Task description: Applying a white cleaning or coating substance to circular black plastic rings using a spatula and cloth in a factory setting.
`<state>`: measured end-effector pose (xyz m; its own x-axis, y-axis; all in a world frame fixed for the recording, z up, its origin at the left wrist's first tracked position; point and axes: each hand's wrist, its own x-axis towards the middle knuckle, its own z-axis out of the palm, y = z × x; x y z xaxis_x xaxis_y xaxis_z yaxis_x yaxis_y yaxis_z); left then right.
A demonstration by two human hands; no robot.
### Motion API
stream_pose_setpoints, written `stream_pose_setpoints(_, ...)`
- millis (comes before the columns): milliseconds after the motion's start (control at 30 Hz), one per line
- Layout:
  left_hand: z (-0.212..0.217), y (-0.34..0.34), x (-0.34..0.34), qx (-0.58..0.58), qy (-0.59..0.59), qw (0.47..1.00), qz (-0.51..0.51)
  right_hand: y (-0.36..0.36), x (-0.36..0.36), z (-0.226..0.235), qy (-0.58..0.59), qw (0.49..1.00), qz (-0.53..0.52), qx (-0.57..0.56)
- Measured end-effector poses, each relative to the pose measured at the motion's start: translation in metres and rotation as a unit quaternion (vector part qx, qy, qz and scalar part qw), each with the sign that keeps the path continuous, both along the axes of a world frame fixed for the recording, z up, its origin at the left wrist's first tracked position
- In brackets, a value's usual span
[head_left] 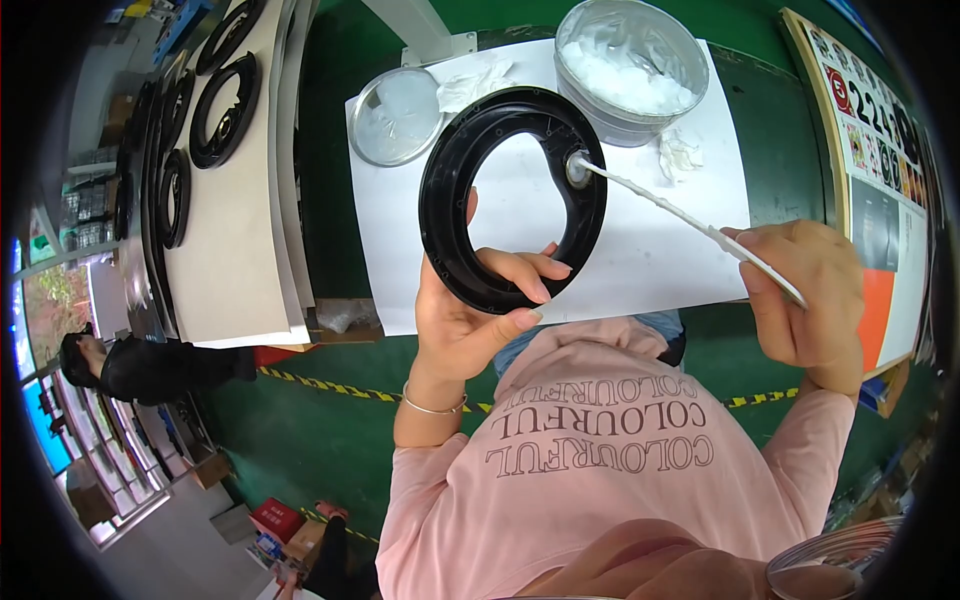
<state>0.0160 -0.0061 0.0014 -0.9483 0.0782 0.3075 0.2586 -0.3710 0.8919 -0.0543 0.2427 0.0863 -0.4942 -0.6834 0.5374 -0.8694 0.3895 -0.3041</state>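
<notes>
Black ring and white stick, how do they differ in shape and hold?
The black ring is broad and round; the white stick is thin and straight. The left hand holds the black ring; the right hand holds the white stick, slanted toward it. Both are hand-held.

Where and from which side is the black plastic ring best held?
Hold the black plastic ring by its near band, probably, left hand from the body side: the open centre allows a wrap-around grip, clear of the white-smeared recess.
</notes>
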Motion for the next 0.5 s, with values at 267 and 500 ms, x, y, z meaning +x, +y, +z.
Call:
stream_pose_setpoints(267, 0.0001, 0.0013, 0.0001, 0.013, -0.001, 1.000, 0.000, -0.0027, 0.0052, 0.0004, -0.027, 1.000, 0.000, 0.012)
stream_pose_setpoints(500, -0.0028, 0.0000, 0.0003, 0.021, 0.002, 1.000, 0.002, -0.0019, 0.0062, -0.0003, -0.017, 1.000, 0.005, 0.005)
